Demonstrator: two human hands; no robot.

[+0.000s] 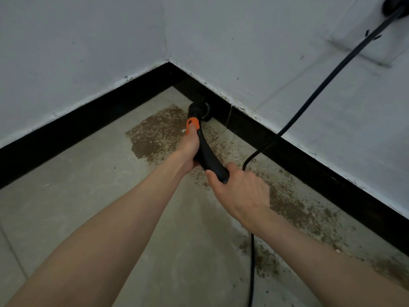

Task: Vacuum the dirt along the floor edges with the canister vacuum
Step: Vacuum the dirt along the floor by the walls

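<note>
Brown dirt (155, 134) lines the skirting while our left hand (188, 149) and right hand (241, 191) clasp the vacuum handle (210, 158); the trailing cord (252, 262) could snag our sweep.

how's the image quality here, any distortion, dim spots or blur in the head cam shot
Head view: wide-angle distortion bows the black baseboard and stretches both forearms toward the lower corners; light is dim and flat with no glare, and the vacuum nozzle nearly vanishes against the dark corner; the left hand, right hand and dirt read fairly sharp, while the wall plug at top right is soft.
</note>
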